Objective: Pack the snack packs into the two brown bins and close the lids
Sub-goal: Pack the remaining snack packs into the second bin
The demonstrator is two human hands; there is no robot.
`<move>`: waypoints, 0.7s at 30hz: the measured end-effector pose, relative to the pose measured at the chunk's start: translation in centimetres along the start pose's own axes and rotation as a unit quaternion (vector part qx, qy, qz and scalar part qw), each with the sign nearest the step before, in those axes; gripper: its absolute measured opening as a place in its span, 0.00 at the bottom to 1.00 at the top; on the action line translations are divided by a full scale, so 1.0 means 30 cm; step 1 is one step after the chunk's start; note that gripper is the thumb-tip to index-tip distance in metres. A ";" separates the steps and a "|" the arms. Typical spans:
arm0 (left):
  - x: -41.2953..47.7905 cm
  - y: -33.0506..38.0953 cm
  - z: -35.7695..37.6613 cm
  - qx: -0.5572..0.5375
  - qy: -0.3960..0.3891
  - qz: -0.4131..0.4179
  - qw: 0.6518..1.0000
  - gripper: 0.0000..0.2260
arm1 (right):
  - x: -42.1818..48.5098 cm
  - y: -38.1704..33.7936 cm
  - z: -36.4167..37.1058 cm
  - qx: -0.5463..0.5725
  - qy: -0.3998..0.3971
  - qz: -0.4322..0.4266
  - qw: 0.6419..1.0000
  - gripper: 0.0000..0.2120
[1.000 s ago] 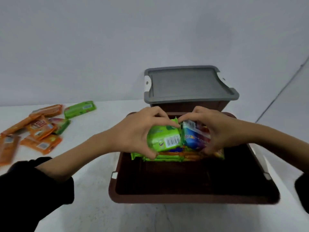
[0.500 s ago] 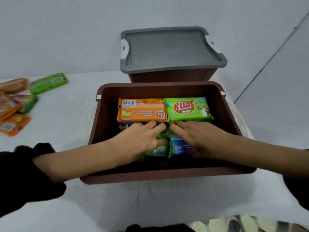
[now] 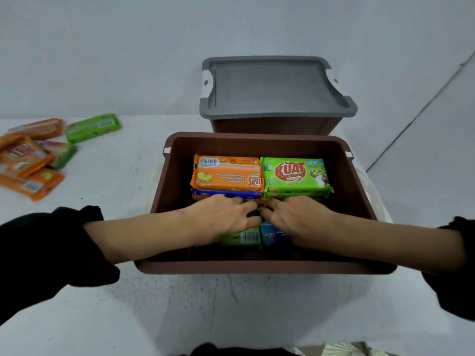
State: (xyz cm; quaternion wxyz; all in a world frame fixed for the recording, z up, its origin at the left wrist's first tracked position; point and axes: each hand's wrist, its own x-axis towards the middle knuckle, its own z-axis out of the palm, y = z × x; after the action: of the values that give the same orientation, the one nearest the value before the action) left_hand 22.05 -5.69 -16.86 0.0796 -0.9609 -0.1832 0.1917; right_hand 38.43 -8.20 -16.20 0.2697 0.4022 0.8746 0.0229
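White table (image 3: 115, 181): left hand (image 3: 226, 217) and right hand (image 3: 295, 217), seemingly flat-fingered, press green and blue foil snack packs (image 3: 243, 237) into the centre-frame brown plastic bin (image 3: 257, 267); seat them level.

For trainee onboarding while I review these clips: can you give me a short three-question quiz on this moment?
1. True or false: the rear bin has its grey lid on.
2. Which pack lies on top at the back right of the open bin? A. orange pack B. green KUAT pack C. blue pack
3. Where do the loose snack packs lie?
Key: 1 true. 2 B. 3 on the table, left of the open bin.
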 end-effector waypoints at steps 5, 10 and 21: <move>0.007 -0.002 0.006 -0.006 -0.033 0.002 0.999 0.23 | -0.003 0.000 0.021 0.037 -0.012 0.037 0.999 0.26; -0.016 -0.057 -0.017 -0.163 -0.031 -0.012 0.986 0.23 | -0.019 0.034 -0.039 0.108 -0.025 0.026 0.993 0.26; -0.410 -0.299 -0.130 -0.329 0.259 -0.229 0.879 0.12 | 0.085 0.072 -0.442 0.235 0.216 -0.025 0.947 0.18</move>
State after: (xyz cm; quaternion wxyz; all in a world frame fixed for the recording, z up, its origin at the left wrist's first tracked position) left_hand 10.15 -2.47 -7.13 -0.1550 -0.8781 -0.4239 -0.1591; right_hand 32.07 -2.57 -5.49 -0.0275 0.4173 0.9024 -0.1034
